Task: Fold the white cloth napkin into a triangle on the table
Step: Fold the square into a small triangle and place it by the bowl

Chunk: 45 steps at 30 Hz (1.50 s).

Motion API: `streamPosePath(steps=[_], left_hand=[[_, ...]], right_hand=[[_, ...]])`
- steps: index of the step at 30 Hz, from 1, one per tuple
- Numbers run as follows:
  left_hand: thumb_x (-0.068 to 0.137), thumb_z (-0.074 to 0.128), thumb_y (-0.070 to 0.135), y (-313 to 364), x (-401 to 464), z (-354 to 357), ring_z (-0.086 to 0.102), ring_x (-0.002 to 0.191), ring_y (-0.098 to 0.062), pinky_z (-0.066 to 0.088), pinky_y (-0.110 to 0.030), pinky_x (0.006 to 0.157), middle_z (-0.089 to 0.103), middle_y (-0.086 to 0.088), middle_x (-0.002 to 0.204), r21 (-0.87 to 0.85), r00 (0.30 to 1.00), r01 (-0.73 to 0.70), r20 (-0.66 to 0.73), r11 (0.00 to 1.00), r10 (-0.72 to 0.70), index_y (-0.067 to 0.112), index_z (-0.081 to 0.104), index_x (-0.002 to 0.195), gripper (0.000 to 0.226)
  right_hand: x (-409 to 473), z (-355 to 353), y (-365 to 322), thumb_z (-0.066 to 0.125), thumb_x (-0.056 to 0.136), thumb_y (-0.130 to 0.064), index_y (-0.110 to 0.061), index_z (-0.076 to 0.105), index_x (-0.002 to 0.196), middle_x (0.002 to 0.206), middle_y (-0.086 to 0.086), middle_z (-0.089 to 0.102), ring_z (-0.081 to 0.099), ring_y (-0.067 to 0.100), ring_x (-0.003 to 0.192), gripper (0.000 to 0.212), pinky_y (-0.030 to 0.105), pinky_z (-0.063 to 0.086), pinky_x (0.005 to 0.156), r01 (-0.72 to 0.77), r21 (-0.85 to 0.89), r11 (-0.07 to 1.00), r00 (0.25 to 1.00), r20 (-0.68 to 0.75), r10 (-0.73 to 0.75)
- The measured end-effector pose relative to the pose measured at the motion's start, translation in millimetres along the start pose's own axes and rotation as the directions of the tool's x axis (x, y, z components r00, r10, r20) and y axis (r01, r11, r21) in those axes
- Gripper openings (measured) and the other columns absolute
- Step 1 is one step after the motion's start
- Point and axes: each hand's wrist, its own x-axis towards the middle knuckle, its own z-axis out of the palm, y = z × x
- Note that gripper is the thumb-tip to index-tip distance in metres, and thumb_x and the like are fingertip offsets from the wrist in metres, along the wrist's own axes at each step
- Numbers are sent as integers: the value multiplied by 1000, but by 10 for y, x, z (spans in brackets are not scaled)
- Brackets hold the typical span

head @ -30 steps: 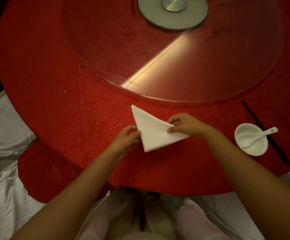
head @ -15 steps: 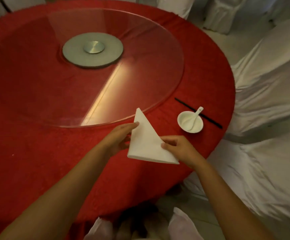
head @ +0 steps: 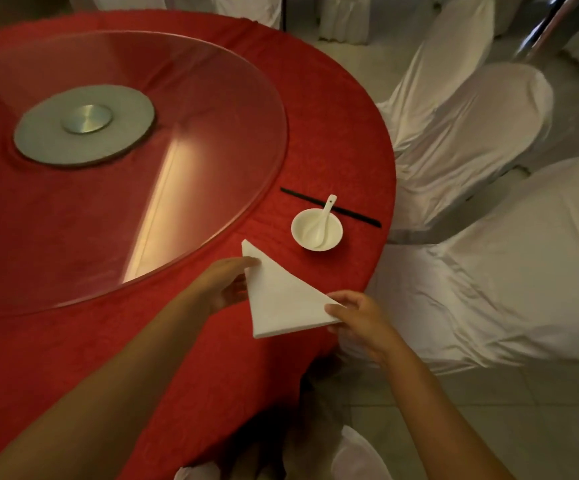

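The white cloth napkin is folded into a triangle, one tip pointing away from me, its long edge facing right. It lies near the front right rim of the round table covered in red cloth. My left hand holds its left edge, fingers stretched along it with the thumb on top. My right hand pinches the near right corner between thumb and fingers.
A small white bowl with a white spoon sits just beyond the napkin, black chopsticks behind it. A glass turntable with a metal hub fills the table's middle. White-covered chairs crowd the right side.
The view has swung to the right, so the table now sits left and the chairs appear. The napkin has come closer to the bowl, still held in both hands.
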Motion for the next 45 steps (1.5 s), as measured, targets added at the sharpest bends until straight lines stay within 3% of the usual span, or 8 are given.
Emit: streamPosePath(steps=[15, 20, 27, 33, 35, 38, 42, 45], left_hand=[[78, 71, 9, -13, 987, 191, 58, 87, -20, 53, -28, 65, 59, -12, 98, 127, 949, 145, -298, 981, -102, 4, 63, 100, 24], [81, 69, 13, -63, 1117, 167, 56, 67, -11, 53, -20, 55, 59, -3, 78, 217, 933, 97, -359, 971, -13, 6, 66, 98, 19], [79, 69, 11, -97, 1284, 242, 52, 56, -9, 44, -19, 49, 60, 2, 68, 391, 917, -14, -362, 920, 168, 4, 70, 96, 18], [77, 72, 17, -137, 1264, 264, 58, 86, -13, 42, -15, 68, 54, -2, 111, 563, 849, -151, -347, 813, 399, 12, 48, 130, 58], [77, 73, 23, -156, 1157, 251, 52, 106, -15, 41, -21, 86, 40, -2, 128, 664, 784, -248, -290, 706, 548, 18, 35, 139, 74], [74, 72, 29, -268, 946, 195, 29, 137, -26, 31, -35, 105, 26, -12, 151, 866, 714, -390, 70, 313, 697, 20, 31, 142, 80], [83, 52, 53, -506, 775, 173, -3, 145, -23, 8, -57, 112, -8, -2, 157, 896, 794, -416, 440, -154, 419, 40, -4, 145, 84], [89, 40, 56, -627, 791, 180, -10, 144, -21, -8, -55, 111, -20, 1, 153, 901, 857, -362, 422, -237, 295, 43, -10, 141, 73]], right_hand=[[984, -128, 391, 58, 86, -2, -12, 62, 96, 96, 2, 59, 60, 10, 80, 15, 20, 56, 60, -77, -47, 996, 991, -113, 71], [1075, -102, 428, 60, 83, -5, -12, 64, 93, 92, 3, 64, 63, 20, 82, 13, 37, 56, 72, 14, -252, 968, 984, -167, -57], [1072, -162, 434, 64, 83, -19, -16, 65, 96, 94, 2, 66, 59, 16, 82, 14, 29, 51, 68, 70, -604, 794, 956, -187, -227], [1058, -152, 435, 65, 83, -22, -15, 64, 101, 98, 3, 67, 59, 17, 85, 20, 32, 53, 71, 95, -706, 702, 938, -172, -300], [1033, -141, 432, 67, 81, -21, -15, 63, 109, 105, 4, 65, 59, 20, 94, 29, 37, 53, 76, 129, -747, 653, 919, -158, -362], [981, -114, 454, 69, 77, -17, -15, 59, 120, 119, 5, 64, 58, 25, 108, 44, 43, 51, 82, 282, -875, 394, 831, 17, -556], [937, -51, 533, 60, 81, -28, -22, 53, 128, 139, 2, 51, 44, 24, 130, 48, 48, 42, 98, 423, -906, 8, 763, 351, -543], [910, -36, 577, 64, 79, -36, -24, 54, 126, 139, 1, 51, 41, 24, 133, 50, 53, 39, 101, 410, -910, -51, 821, 393, -413]])
